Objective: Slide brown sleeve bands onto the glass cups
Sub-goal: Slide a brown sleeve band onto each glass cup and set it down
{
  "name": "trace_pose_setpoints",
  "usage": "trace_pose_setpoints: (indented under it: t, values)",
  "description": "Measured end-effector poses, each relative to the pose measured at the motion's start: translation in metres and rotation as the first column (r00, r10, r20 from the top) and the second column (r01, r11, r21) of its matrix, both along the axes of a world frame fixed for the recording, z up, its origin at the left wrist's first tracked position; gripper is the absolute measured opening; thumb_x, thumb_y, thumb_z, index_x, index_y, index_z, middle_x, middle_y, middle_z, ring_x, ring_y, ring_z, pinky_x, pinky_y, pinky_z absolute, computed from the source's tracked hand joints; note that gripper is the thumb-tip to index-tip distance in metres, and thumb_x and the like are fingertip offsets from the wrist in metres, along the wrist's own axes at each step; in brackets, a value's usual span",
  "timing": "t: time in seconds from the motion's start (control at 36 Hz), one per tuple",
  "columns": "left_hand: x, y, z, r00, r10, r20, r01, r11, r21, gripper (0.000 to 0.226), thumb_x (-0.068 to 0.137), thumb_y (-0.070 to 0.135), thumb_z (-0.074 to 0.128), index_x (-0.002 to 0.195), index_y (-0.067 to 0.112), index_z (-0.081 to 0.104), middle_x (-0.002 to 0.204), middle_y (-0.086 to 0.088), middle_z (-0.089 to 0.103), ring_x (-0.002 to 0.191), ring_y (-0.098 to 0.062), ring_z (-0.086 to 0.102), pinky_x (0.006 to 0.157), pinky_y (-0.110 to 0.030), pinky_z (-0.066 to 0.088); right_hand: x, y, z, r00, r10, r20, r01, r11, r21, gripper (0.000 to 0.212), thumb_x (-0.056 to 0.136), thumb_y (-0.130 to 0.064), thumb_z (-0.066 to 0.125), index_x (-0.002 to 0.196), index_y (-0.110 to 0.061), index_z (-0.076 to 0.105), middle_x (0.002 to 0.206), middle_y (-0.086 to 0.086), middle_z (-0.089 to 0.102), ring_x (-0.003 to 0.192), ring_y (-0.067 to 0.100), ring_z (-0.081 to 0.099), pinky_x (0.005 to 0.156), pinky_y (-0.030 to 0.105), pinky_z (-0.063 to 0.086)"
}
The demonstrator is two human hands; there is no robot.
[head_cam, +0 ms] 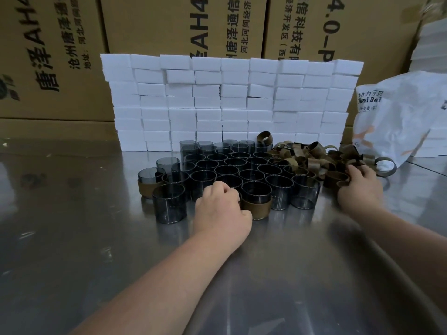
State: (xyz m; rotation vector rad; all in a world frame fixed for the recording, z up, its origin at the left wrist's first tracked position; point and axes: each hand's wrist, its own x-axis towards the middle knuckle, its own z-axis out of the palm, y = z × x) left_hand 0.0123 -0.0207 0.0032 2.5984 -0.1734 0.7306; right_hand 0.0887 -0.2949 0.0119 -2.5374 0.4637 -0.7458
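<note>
Steel tabletop [266, 286] nearest. Left hand [221, 209]: grip curled round banded glass cup [257, 201], near row. Right hand [360, 187]: grip pinching brown sleeve band [336, 178] in band pile [312, 158], right of cups. Step: fetching next band. Next: align band over bare cup [303, 194], push down evenly.

A wall of white foam blocks [232, 102] is standing at the back of the shiny metal bench [72, 238]. Printed cardboard boxes [150, 25] are rising behind it, and a crumpled white bag [399, 112] is lying just beside its right end.
</note>
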Motion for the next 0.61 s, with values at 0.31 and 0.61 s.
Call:
trace_pose_setpoints:
  t: [0.31,0.61]
  values:
    - [0.0,0.001,0.0,0.999,0.005,0.046,-0.001,0.997,-0.075,0.006,0.08,0.024,0.049,0.078,0.021,0.044,0.096,0.01,0.033,0.094,-0.01,0.027,0.081,-0.025,0.027,0.001,-0.008,-0.008,0.959,-0.102,-0.263,0.011,0.944,-0.329,0.032,0.089,-0.022,0.049,0.115,-0.004,0.053,0.119,0.021,0.054,0.11,0.038,0.051,0.091,0.042,0.044]
    - [0.001,0.003,0.008,0.976,0.18,0.123,-0.043,0.711,-0.702,0.015,0.095,0.022,0.035,0.086,0.013,0.042,0.103,0.0,0.038,0.066,-0.001,0.039,0.057,-0.023,0.023,-0.029,0.071,0.046,0.781,-0.046,0.623,-0.308,0.839,0.448,0.031,0.098,-0.032,0.035,0.113,-0.007,0.044,0.099,0.002,0.047,0.092,0.016,0.043,0.075,0.023,0.028]
